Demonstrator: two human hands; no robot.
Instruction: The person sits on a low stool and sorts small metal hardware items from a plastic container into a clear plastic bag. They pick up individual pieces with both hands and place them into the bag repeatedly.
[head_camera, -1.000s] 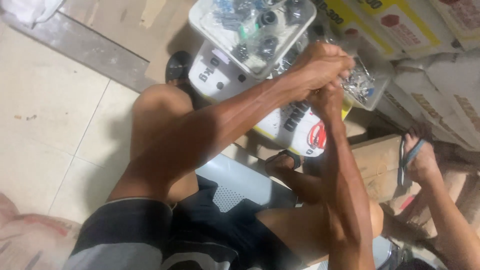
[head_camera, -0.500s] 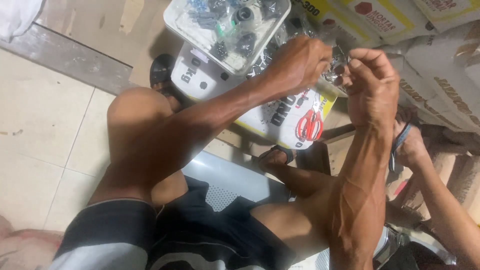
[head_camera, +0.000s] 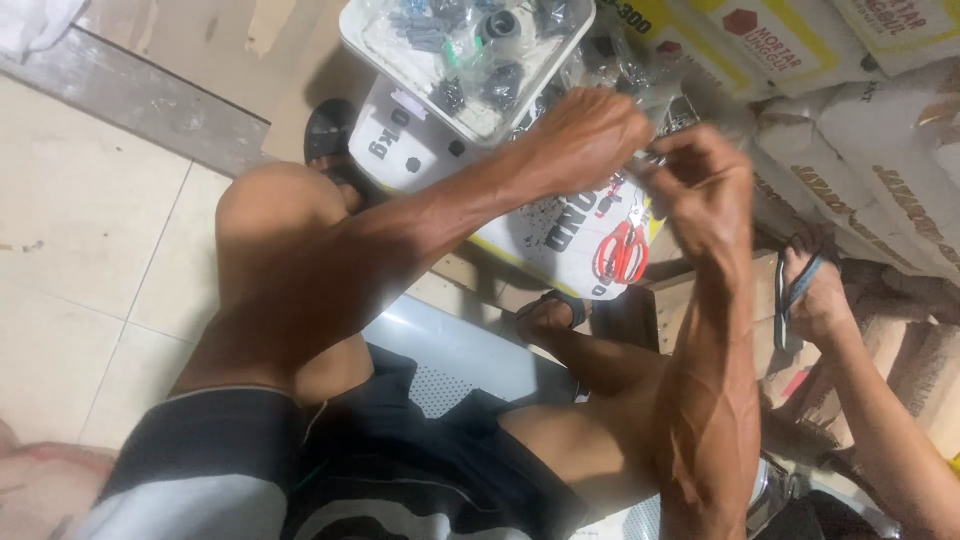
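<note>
My left hand (head_camera: 590, 135) and my right hand (head_camera: 705, 190) are held up close together over a white sack. Both pinch a small clear plastic bag (head_camera: 652, 157) between their fingertips; what the bag holds is blurred. Just beyond my left hand, a white tray (head_camera: 372, 40) with several clear bags of small dark parts rests on a white weighing scale (head_camera: 395, 140). Red-handled scissors (head_camera: 622, 250) lie on the white sack (head_camera: 560, 235) beneath my hands.
Printed sacks (head_camera: 850, 130) are piled at the right. Another person's sandalled foot (head_camera: 810, 295) and leg come in from the right. My own foot in a sandal (head_camera: 550, 315) rests below the sack, and a black sandal (head_camera: 325, 135) lies by the scale. Tiled floor (head_camera: 90, 220) is at left.
My hands were pressed together, then drew apart. They now sit close again with the small bag between them, and the view has shifted slightly.
</note>
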